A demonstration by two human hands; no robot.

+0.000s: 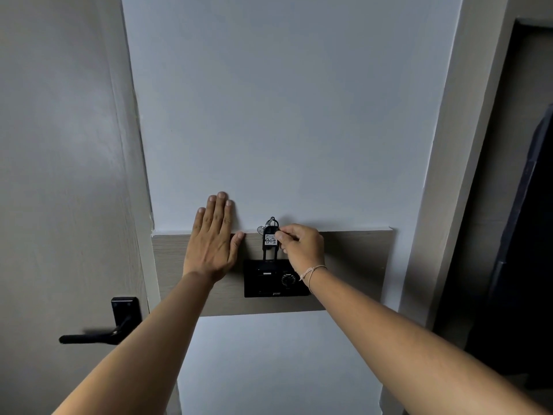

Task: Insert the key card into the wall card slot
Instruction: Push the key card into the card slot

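The key card (270,244), a narrow black tag with a white label and a metal ring at its top, is held upright against the wooden wall panel (353,265). Its long axis runs vertically, and its lower end meets the top of the black card slot unit (275,280) directly beneath it; how far it has entered the slot cannot be told from this view. The card is pinched at its right edge, near the label, by the fingers (280,235) of the right hand (302,248), which are closed on it from the side.

The left hand (214,235) is laid flat and open on the wall just beside the card, to its left, with fingers spread and nothing grasped; it appears to serve only as a brace.

The slot lies straight below the gripping fingers, in line with the card's length, so the coming move is judged to be a plain downward push along that vertical axis. The right hand is the one on the card, and the work falls to it. Any tilt of the card away from vertical would likely cause it to bind at the slot mouth.

A black door handle (98,333) is seen well apart at the lower left.
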